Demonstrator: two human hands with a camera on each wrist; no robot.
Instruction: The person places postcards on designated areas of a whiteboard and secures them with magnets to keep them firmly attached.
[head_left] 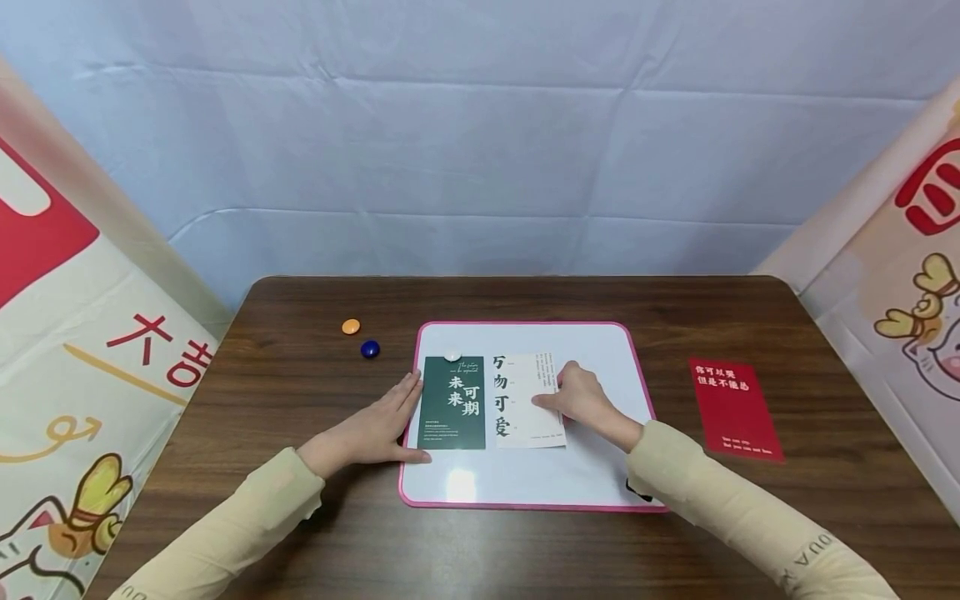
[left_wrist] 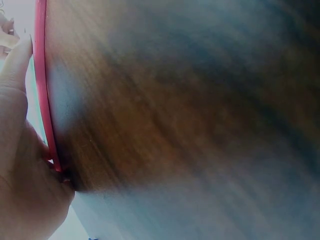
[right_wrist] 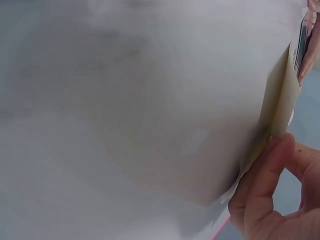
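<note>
Staged tabletop booth: we note a dark wooden table (head_left: 300,400) walled by a creased pale-blue backdrop cloth (head_left: 480,150), with cartoon-printed banners (head_left: 67,367) on both sides; no household or shop fittings visible.

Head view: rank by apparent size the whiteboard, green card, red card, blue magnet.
1. whiteboard, clearly largest.
2. green card and red card: look about alike, not ranked.
3. blue magnet, smallest, about like the orange magnet beside it.
</note>
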